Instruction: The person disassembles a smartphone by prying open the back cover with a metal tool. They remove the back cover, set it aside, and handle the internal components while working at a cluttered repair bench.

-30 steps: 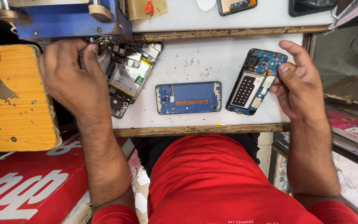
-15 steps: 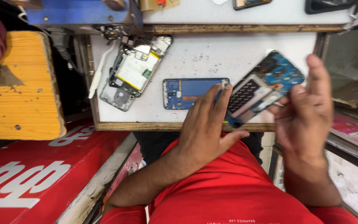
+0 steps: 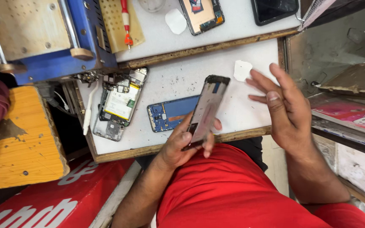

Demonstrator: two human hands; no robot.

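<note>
My left hand [image 3: 181,143] grips the lower end of a phone frame [image 3: 205,110], holding it tilted on edge above the front of the white worktop [image 3: 182,80]. To its right my right hand [image 3: 284,107] hovers with fingers spread, holding nothing and apart from the frame. Behind the frame a blue phone back panel [image 3: 172,113] lies flat on the worktop. Farther left lies an opened phone [image 3: 119,103] with its battery and boards showing.
A blue machine [image 3: 60,38] stands at the back left by a red-handled screwdriver [image 3: 126,21]. Two more phones [image 3: 201,14] [image 3: 275,9] lie on the upper shelf. A yellow wooden stool [image 3: 17,139] is at the left, a red box [image 3: 43,198] below it.
The phone frame has passed from my right hand into my left hand and turned on edge. My right hand has let go and opened. The view has shifted.
</note>
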